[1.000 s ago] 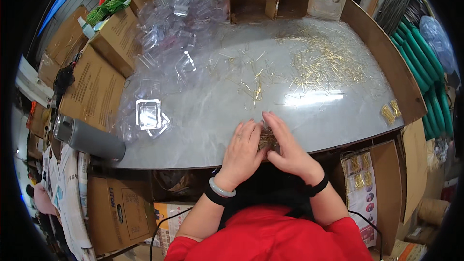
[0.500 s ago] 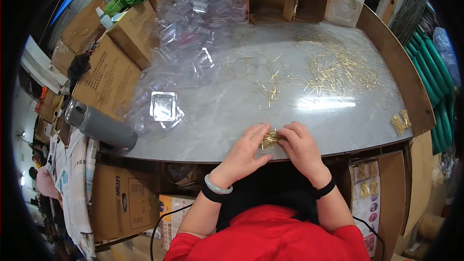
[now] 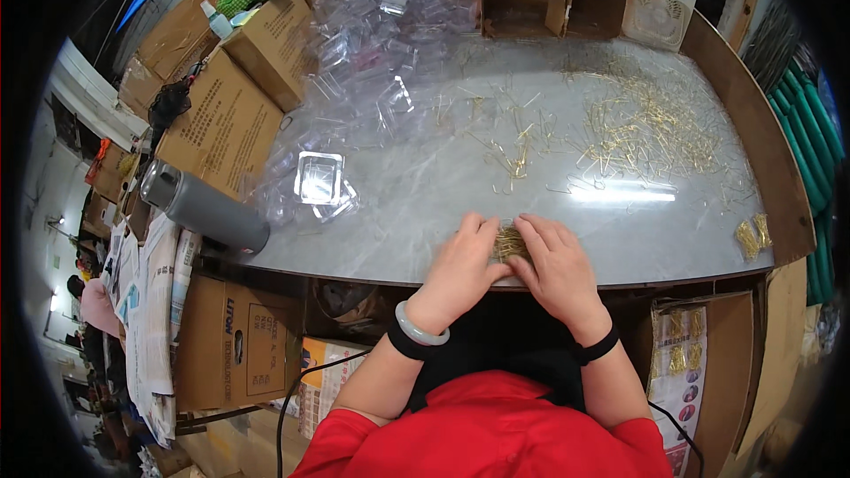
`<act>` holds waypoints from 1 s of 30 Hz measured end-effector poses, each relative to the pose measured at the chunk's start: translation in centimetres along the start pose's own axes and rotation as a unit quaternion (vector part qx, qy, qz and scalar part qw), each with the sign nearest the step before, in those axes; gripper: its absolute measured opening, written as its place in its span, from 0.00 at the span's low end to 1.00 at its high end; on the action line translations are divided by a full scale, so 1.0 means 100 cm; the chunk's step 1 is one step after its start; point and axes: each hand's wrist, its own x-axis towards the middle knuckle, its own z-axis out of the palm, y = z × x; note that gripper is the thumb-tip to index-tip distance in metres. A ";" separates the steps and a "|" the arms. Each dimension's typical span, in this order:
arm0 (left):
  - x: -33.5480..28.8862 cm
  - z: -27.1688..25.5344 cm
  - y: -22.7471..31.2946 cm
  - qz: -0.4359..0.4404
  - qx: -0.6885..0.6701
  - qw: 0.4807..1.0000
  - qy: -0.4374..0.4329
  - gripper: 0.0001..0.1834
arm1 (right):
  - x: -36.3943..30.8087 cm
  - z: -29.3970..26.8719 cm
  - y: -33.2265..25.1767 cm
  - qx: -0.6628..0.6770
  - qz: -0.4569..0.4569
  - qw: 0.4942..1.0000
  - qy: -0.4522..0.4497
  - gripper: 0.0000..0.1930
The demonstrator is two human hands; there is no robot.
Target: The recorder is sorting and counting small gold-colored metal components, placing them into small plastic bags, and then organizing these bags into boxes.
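At the table's near edge, a small bundle of gold-coloured wire hooks [image 3: 509,243] lies between my two hands. My left hand [image 3: 460,267] presses on the bundle's left side, with its thumb below. From the right, my right hand [image 3: 560,273] closes on it, fingers curled over the far side. The hands partly cover the bundle. Beyond them, a few loose wire hooks [image 3: 518,159] lie on the grey tabletop [image 3: 398,221]. A wide, tangled pile of the same hooks [image 3: 651,128] spreads at the right. Two tidy hook bundles [image 3: 753,235] rest at the table's right edge.
Clear plastic boxes [image 3: 376,44] heap up at the far left, one box [image 3: 319,178] nearer me. A grey bottle [image 3: 212,212] lies at the left edge. A cardboard shelf [image 3: 522,4] stands at the back. More bundles [image 3: 677,341] sit in an open carton below the right edge.
My fingers have drawn closer around the bundle, the right hand's now straighter along it. The whole view has shifted slightly, so the table appears further right.
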 end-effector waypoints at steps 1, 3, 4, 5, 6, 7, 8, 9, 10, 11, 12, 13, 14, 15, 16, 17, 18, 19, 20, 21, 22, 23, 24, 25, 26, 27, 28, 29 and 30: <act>0.000 -0.001 0.002 -0.001 0.000 1.000 0.000 0.39 | 0.000 0.002 0.001 -0.018 0.001 1.000 -0.003 0.21; 0.001 -0.007 0.010 -0.065 -0.222 0.969 -0.090 0.38 | -0.003 0.005 0.009 -0.020 -0.003 1.000 -0.002 0.21; 0.000 -0.007 0.007 -0.066 -0.222 0.969 -0.091 0.38 | -0.005 0.006 0.013 -0.023 -0.008 1.000 -0.001 0.21; -0.003 -0.007 0.003 -0.037 -0.193 0.978 -0.066 0.39 | -0.006 0.007 0.015 -0.022 -0.007 1.000 -0.001 0.21; -0.006 -0.007 0.000 -0.007 -0.164 0.986 -0.041 0.39 | -0.006 0.008 0.017 0.009 0.003 1.000 -0.008 0.21; -0.005 -0.008 0.000 -0.008 -0.164 0.986 -0.041 0.39 | -0.007 0.008 0.018 0.040 0.014 0.999 -0.015 0.22; -0.004 -0.009 -0.001 0.041 -0.048 0.998 0.001 0.38 | -0.005 0.004 0.015 0.042 0.013 0.999 -0.016 0.22; -0.003 -0.010 -0.002 0.089 0.068 0.993 0.043 0.38 | -0.002 -0.002 0.009 0.004 -0.003 1.000 -0.011 0.23; -0.001 -0.010 -0.004 0.088 0.068 0.993 0.044 0.38 | 0.000 -0.006 0.006 -0.033 -0.020 0.999 -0.005 0.24; 0.000 -0.009 -0.005 0.078 0.057 0.995 0.018 0.37 | 0.000 -0.007 0.005 -0.032 -0.022 0.999 -0.006 0.24; 0.001 -0.008 -0.007 0.068 0.045 0.997 -0.007 0.36 | 0.000 -0.008 0.005 -0.025 -0.032 0.999 -0.017 0.25; 0.001 -0.007 -0.007 0.067 0.046 0.997 -0.005 0.36 | 0.000 -0.009 0.005 -0.019 -0.042 0.999 -0.028 0.27; 0.002 -0.005 -0.006 0.067 0.036 0.997 0.001 0.34 | -0.001 -0.008 0.009 -0.020 -0.041 0.999 -0.027 0.27; 0.003 -0.003 -0.005 0.067 0.027 0.997 0.007 0.32 | -0.002 -0.005 0.017 0.025 -0.032 0.999 -0.034 0.28; 0.004 0.000 -0.004 0.068 0.027 0.997 0.006 0.32 | -0.003 -0.004 0.022 0.070 -0.021 0.996 -0.041 0.28; 0.005 0.004 -0.004 0.054 0.016 0.998 0.010 0.29 | -0.004 -0.003 0.026 0.070 -0.021 0.997 -0.041 0.28; 0.005 0.006 -0.004 0.041 0.005 0.999 0.015 0.26 | -0.005 -0.003 0.028 0.092 -0.015 0.995 -0.045 0.29; 0.005 0.008 -0.004 0.041 0.005 0.999 0.014 0.26 | -0.006 -0.002 0.030 0.115 -0.008 0.992 -0.050 0.30; 0.004 0.009 -0.004 0.037 -0.010 0.999 0.026 0.22 | -0.007 -0.001 0.031 0.114 -0.007 0.992 -0.049 0.30; 0.004 0.010 -0.003 0.034 -0.025 0.998 0.039 0.19 | -0.008 -0.001 0.032 0.124 -0.005 0.991 -0.047 0.31; 0.003 0.010 -0.002 0.035 -0.025 0.998 0.038 0.19 | -0.009 -0.001 0.032 0.133 -0.003 0.990 -0.044 0.31; 0.002 0.010 -0.001 0.026 -0.020 0.998 0.047 0.17 | -0.008 -0.003 0.028 0.133 -0.002 0.990 -0.045 0.31; 0.001 0.010 0.000 0.018 -0.016 0.998 0.056 0.16 | -0.006 -0.009 0.019 0.105 -0.005 0.994 -0.039 0.33; 0.001 0.011 -0.001 0.017 -0.017 0.998 0.056 0.16 | -0.005 -0.013 0.014 0.077 -0.008 0.996 -0.034 0.34; 0.000 0.013 -0.003 0.034 -0.011 0.997 0.069 0.15 | -0.005 -0.014 0.013 0.076 -0.008 0.996 -0.034 0.34; 0.000 0.013 -0.004 0.050 -0.005 0.995 0.082 0.14 | -0.005 -0.014 0.012 0.048 -0.011 0.998 -0.036 0.35; 0.000 0.014 -0.004 0.049 -0.007 0.995 0.082 0.14 | -0.005 -0.014 0.012 0.020 -0.013 0.999 -0.039 0.36; -0.001 0.015 -0.005 0.048 -0.013 0.995 0.081 0.14 | -0.006 -0.016 0.014 0.018 -0.012 0.999 -0.041 0.36; -0.002 0.016 -0.005 0.047 -0.019 0.995 0.080 0.14 | -0.007 -0.018 0.017 0.024 -0.023 0.998 -0.054 0.35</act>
